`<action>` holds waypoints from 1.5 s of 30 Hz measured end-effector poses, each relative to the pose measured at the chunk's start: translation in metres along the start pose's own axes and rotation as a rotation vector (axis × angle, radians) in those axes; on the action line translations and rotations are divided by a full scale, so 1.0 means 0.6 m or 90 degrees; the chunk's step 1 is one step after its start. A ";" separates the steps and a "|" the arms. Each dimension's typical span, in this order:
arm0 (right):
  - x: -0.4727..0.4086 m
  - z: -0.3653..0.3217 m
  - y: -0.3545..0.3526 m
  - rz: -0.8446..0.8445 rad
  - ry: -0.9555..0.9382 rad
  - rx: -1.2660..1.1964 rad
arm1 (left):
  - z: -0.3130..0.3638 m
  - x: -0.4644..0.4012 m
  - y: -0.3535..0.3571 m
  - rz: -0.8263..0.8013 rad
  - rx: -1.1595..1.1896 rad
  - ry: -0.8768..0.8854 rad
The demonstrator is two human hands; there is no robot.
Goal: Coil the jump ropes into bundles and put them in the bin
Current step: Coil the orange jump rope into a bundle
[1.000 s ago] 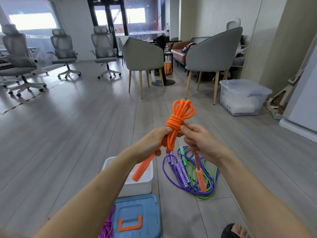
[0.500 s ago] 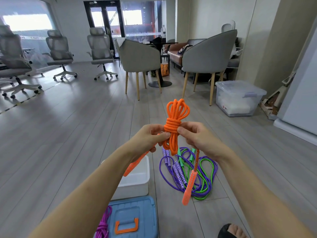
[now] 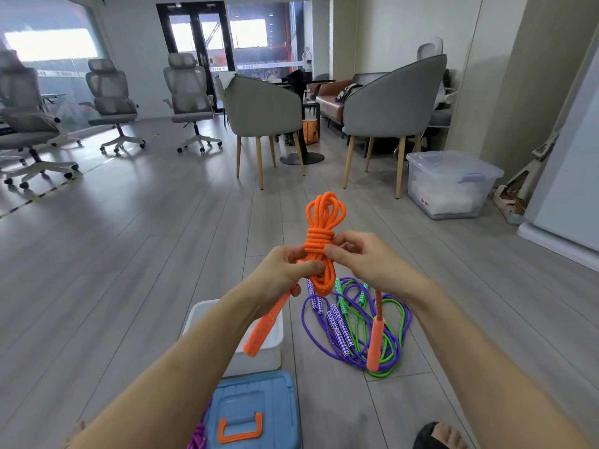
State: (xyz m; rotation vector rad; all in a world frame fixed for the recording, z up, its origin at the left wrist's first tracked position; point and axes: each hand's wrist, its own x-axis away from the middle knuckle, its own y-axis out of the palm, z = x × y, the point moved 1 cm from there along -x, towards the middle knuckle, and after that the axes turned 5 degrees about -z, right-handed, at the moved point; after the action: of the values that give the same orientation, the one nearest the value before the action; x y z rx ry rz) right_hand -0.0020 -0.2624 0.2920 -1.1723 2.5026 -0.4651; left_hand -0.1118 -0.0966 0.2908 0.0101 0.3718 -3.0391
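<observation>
Orange rope (image 3: 319, 241), coiled and wrapped mid-bundle, gripped by left hand (image 3: 285, 273) and right hand (image 3: 363, 257).

orange rope (image 3: 319, 241) — purple rope (image 3: 324, 338) | green rope (image 3: 393, 346) | white bin (image 3: 269, 351) — blue lid (image 3: 252, 403)

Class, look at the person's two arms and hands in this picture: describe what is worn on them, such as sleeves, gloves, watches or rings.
Nothing shows on either. The left hand and right hand are bare, without gloves, and no ring is visible. Both forearms are bare to the picture's edge: no sleeve, watch or band.
</observation>
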 end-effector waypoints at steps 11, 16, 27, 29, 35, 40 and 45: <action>0.008 -0.003 -0.002 -0.076 0.038 -0.108 | -0.002 0.000 -0.014 -0.046 0.043 -0.021; 0.006 -0.004 0.002 -0.017 0.025 -0.068 | 0.000 0.001 -0.008 -0.051 0.049 -0.027; 0.007 -0.009 -0.004 -0.015 0.018 -0.113 | 0.016 -0.001 -0.008 -0.021 -0.018 0.002; 0.007 -0.006 -0.002 -0.029 0.026 -0.114 | 0.017 0.001 -0.012 -0.034 -0.028 -0.004; 0.011 -0.014 0.002 -0.018 0.036 -0.052 | 0.014 0.002 -0.018 -0.050 -0.074 -0.011; 0.011 -0.018 0.003 0.020 0.042 -0.025 | 0.011 0.000 -0.016 -0.042 -0.060 -0.009; 0.008 -0.014 0.011 0.033 0.050 -0.024 | 0.005 -0.003 -0.007 -0.029 -0.097 0.003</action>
State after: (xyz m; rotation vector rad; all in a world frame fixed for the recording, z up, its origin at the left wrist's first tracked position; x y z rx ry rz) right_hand -0.0129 -0.2610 0.2958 -1.1196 2.6127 -0.4596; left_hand -0.1102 -0.0932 0.2948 0.0002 0.6101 -3.0470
